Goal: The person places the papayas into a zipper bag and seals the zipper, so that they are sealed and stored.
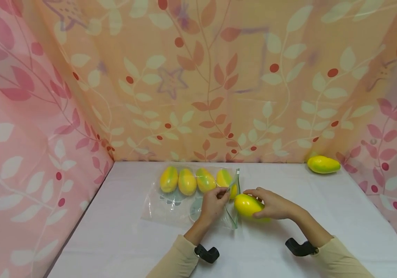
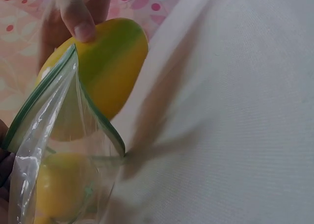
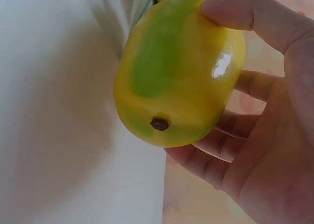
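Observation:
A clear zip bag [image 1: 153, 210] with a green-edged mouth lies on the white table, several yellow-green mangoes [image 1: 187, 182] lined up inside. My left hand [image 1: 213, 204] pinches the bag's upper edge near the mouth, and the opening gapes toward the right. Another mango [image 3: 181, 71], with a brown stem end, is gripped by my right hand [image 1: 273, 204] between thumb and fingers. It is right at the bag's mouth; in the left wrist view the green zip edge [image 2: 41, 94] overlaps the mango's lower part.
One more mango [image 1: 323, 165] lies at the table's back right corner. Floral curtains [image 1: 198, 77] stand along the back and both sides of the white table [image 1: 115, 247]. A black band with a camera [image 1: 207, 253] sits on each wrist.

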Available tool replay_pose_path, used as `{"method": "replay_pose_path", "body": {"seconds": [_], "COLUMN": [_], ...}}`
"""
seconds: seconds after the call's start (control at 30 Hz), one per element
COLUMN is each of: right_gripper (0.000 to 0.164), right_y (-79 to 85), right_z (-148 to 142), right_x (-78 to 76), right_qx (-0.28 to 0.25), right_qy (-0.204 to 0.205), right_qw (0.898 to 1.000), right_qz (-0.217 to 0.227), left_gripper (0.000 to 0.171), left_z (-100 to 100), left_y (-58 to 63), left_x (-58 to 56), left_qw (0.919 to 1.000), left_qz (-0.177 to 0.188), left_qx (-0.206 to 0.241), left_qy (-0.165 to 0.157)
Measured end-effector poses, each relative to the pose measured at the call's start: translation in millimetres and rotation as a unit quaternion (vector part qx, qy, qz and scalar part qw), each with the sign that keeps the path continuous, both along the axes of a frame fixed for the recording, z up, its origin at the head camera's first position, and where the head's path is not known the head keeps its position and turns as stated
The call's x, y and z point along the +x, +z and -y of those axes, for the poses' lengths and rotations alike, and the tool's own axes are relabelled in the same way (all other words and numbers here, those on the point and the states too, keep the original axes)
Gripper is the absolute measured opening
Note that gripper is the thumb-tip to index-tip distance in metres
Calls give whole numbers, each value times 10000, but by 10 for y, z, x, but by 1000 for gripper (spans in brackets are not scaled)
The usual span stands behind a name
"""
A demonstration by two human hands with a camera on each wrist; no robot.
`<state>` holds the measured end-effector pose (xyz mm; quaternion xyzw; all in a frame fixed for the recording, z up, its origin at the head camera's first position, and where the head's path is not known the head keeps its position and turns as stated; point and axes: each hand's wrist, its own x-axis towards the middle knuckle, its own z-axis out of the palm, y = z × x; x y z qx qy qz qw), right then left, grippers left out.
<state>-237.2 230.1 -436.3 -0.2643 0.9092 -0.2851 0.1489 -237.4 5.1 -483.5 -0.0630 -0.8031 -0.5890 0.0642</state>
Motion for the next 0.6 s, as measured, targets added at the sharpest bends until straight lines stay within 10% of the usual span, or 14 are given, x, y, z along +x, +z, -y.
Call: {"method": "replay_pose_path", "body": {"seconds": [0.6], "right_gripper": [69], "right_y": [-165], "right_z": [265], "right_x": [25], "right_qx": [-11], "right_qy": [-99], "right_qw": [9997], "right_qz": [-239], "left_gripper": [20], "left_z": [-12], "left_y": [10], "left_x": [42], "left_qw": [9997], "left_qz": [-133], "left_qx": [191], "left_qy": [-75]}}
